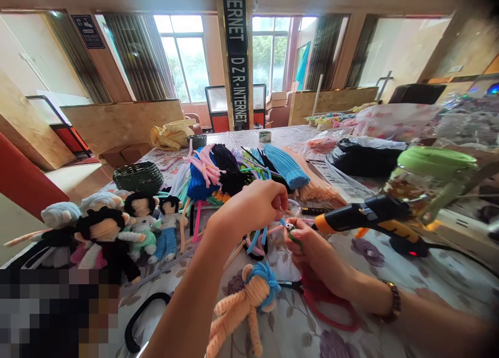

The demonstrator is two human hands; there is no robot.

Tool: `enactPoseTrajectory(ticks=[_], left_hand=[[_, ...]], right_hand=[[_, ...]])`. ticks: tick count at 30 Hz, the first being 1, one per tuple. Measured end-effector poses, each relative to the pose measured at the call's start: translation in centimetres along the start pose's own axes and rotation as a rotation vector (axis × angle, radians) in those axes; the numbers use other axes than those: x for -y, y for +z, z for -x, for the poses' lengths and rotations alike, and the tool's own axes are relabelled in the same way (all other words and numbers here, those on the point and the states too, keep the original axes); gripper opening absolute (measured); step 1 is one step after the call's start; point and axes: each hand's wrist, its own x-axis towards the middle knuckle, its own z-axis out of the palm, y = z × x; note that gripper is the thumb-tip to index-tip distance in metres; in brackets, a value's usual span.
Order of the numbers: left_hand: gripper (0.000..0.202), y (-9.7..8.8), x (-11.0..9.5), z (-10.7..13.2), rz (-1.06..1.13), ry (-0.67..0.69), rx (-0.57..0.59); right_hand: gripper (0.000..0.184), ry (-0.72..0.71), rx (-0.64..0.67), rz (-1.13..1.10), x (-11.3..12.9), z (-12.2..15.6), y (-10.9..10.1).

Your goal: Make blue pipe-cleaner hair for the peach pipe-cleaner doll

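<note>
My left hand (249, 204) is closed in a pinch on thin pipe cleaners, blue and pink strands (260, 238) hanging below it. My right hand (306, 241) is closed close beside it, gripping a small round piece with a green pipe cleaner (291, 230). Both hands hover above a floral tablecloth (304, 327). A peach pipe-cleaner doll with blue hair (249, 298) lies on the cloth just below my hands. A red loop (331, 308) lies under my right wrist, which wears a beaded bracelet (394, 301).
A black and orange glue gun (362, 217) stands right of my hands. Finished dolls (117, 230) sit at the left beside a dark wicker basket (138, 177). Bundles of coloured pipe cleaners (241, 171) lie behind. A green-lidded jar (429, 184) and bags stand at the right.
</note>
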Motion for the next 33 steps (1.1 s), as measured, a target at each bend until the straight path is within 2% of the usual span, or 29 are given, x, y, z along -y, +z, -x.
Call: enactPoseTrajectory(ticks=[15, 23, 29, 33], left_hand=[[0.016, 0.2, 0.4, 0.3, 0.010, -0.019, -0.020], [0.018, 0.1, 0.4, 0.4, 0.020, -0.069, -0.020], [0.016, 0.1, 1.3, 0.5, 0.051, -0.042, -0.044], [0.017, 0.0, 1.6, 0.7, 0.060, -0.034, -0.069]], right_hand=[[0.016, 0.026, 0.009, 0.077, -0.6, -0.3, 0.0], [0.018, 0.029, 0.008, -0.012, -1.1, -0.5, 0.0], [0.027, 0.044, -0.008, -0.070, -1.1, -0.5, 0.6], [0.026, -0.026, -0.028, -0.034, -1.5, -0.9, 0.8]])
